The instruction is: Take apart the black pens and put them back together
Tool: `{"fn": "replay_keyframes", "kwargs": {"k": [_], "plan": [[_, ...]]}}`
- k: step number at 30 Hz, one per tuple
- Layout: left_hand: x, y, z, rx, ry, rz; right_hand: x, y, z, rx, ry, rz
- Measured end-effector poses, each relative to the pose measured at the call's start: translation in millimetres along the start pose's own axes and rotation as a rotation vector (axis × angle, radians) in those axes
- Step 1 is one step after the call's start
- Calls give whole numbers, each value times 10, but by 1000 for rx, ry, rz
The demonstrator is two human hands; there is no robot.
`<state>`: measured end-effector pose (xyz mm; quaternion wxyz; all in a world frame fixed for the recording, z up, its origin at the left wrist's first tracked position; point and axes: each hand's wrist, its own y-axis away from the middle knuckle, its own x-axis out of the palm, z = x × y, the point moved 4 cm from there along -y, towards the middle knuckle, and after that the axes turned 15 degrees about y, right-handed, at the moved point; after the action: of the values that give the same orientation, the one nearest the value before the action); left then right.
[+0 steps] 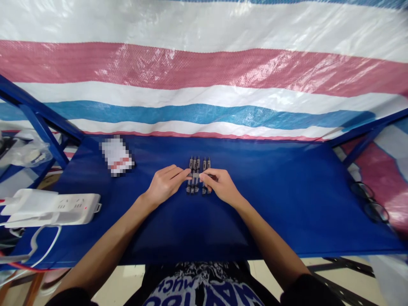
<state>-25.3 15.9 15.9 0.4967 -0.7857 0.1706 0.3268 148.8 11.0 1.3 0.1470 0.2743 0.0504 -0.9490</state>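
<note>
Your left hand (pixel 165 185) and right hand (pixel 221 186) | narrow grip, fingertips pinch one small gray part (pixel 196 175) from both ends | it lies across a row of small dark parts (pixel 204 163) | these rest unheld on the blue table cloth (pixel 270 191)

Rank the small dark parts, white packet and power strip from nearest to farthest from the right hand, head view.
From the right hand:
1. Small dark parts: directly below it, mid-table.
2. White packet: back left.
3. Power strip: left edge.
</note>
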Motion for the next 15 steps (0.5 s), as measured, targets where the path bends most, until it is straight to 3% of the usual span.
{"fn": "replay_keyframes", "kwargs": {"k": [7,11,15], "plan": [[-40,-6,-71,50,-105,-95,-12,5,-33,49,-200,-1],[-14,22,-94,26,-86,-99,-30,21,11,1,-111,9],[-6,30,-94,-49,-9,-117,-77,53,102,-93,68,-92]]}}
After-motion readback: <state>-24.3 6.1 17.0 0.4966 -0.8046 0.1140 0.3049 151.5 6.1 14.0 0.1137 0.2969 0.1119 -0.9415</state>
